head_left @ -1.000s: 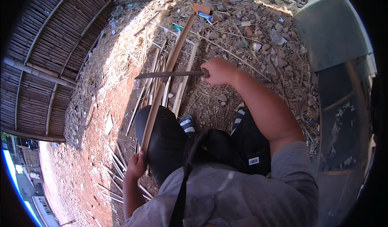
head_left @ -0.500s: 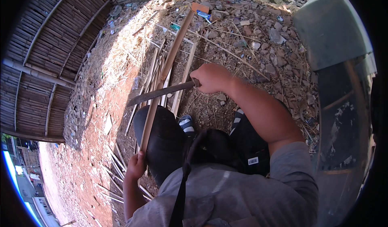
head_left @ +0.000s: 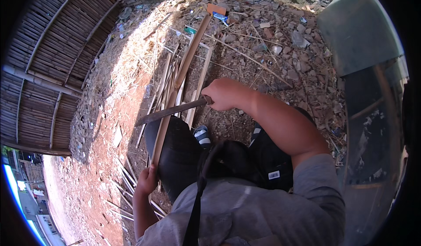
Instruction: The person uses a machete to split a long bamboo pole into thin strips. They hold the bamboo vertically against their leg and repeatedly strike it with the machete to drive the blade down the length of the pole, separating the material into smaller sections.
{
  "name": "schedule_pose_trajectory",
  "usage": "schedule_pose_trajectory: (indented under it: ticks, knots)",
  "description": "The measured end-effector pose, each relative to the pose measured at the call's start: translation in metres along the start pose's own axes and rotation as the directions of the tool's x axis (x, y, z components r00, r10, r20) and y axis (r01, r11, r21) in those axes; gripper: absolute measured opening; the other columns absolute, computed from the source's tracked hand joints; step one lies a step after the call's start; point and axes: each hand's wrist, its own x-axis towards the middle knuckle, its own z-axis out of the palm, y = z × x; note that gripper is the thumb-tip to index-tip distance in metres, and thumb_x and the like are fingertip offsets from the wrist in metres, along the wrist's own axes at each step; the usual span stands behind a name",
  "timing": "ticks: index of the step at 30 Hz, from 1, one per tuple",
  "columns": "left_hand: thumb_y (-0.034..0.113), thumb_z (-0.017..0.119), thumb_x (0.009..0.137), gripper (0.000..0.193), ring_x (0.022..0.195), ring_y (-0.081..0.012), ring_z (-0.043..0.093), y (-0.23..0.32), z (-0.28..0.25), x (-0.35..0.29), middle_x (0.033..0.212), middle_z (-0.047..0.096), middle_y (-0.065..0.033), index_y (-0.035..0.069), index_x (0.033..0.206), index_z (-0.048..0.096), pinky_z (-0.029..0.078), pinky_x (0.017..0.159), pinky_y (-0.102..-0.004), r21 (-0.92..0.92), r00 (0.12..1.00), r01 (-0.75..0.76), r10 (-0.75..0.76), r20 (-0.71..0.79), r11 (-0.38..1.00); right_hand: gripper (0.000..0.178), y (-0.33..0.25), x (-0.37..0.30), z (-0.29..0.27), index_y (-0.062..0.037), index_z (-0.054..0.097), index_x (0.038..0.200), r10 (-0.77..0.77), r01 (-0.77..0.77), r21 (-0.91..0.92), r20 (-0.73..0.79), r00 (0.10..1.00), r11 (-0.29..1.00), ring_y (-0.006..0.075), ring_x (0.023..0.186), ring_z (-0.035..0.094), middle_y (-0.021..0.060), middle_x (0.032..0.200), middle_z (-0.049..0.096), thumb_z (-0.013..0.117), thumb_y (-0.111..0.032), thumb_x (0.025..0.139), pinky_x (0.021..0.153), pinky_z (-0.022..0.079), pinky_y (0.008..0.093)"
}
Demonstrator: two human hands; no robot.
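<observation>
A long bamboo strip [head_left: 190,49] slants from the far ground over my left thigh. Its near end is in my left hand [head_left: 148,180], fingers closed around it beside my knee. My right hand [head_left: 224,94] grips the handle of a machete [head_left: 175,110], its long dark blade pointing left. The blade lies across the strip just beyond my left knee, seemingly against it. The far end of the strip lies next to an orange-brown block [head_left: 216,9] and a blue wrapper [head_left: 220,18].
More split bamboo pieces [head_left: 202,77] lie beneath and beside the strip. Thin slivers [head_left: 127,178] are scattered left of my leg. Stones and straw cover the ground. A bamboo-slat wall [head_left: 39,35] rises at left, a grey-green panel [head_left: 357,31] at right.
My right hand and the machete have moved nearer to me along the strip and slightly left. My left hand stays on the near end, with the strip almost still.
</observation>
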Motion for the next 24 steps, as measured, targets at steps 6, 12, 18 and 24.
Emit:
schedule_pose_trajectory:
  ticks: [6,12,18,24]
  knots:
    - [0.059,0.038,0.104,0.070,0.056,-0.0131,0.052,0.000,0.001,0.000,0.057,0.054,-0.0030,0.003,0.068,0.060,0.040,0.053,-0.0327,-0.005,1.000,-0.023,0.023,0.013,1.000,0.015,0.019,0.001,-0.005,-0.0131,0.069,0.088,0.025,-0.028,-0.032,-0.082,0.996,0.999,0.0335,0.088,0.069,0.0107,0.084,0.069,0.072,-0.024,0.078,0.075,0.055,0.0481]
    - [0.059,0.037,0.104,0.071,0.054,-0.0133,0.053,0.007,0.000,0.000,0.056,0.054,-0.0029,0.002,0.068,0.061,0.039,0.051,-0.0321,-0.021,0.999,0.024,-0.023,0.028,0.999,0.019,0.056,-0.002,-0.018,-0.0120,0.070,0.090,0.247,-0.238,0.097,-0.089,0.965,0.966,0.0336,0.088,0.069,0.0127,0.085,0.070,0.073,-0.029,0.081,0.077,0.054,0.0477]
    - [0.060,0.037,0.104,0.072,0.053,-0.0132,0.053,-0.004,0.004,0.003,0.056,0.054,-0.0028,0.003,0.068,0.060,0.039,0.050,-0.0321,-0.029,1.000,-0.002,0.002,0.002,1.000,0.020,0.037,0.002,-0.004,-0.0114,0.070,0.093,0.110,-0.099,0.103,-0.099,0.989,0.990,0.0348,0.089,0.069,0.0134,0.089,0.070,0.072,-0.029,0.082,0.077,0.054,0.0482]
    - [0.062,0.038,0.103,0.073,0.054,-0.0135,0.052,0.001,-0.001,0.001,0.057,0.054,-0.0025,0.003,0.067,0.060,0.040,0.052,-0.0326,-0.029,0.999,0.023,-0.022,0.024,0.999,0.016,0.004,-0.001,-0.002,-0.0128,0.070,0.090,0.011,-0.010,0.043,-0.029,1.000,0.999,0.0347,0.089,0.069,0.0121,0.088,0.070,0.071,-0.024,0.080,0.076,0.054,0.0482]
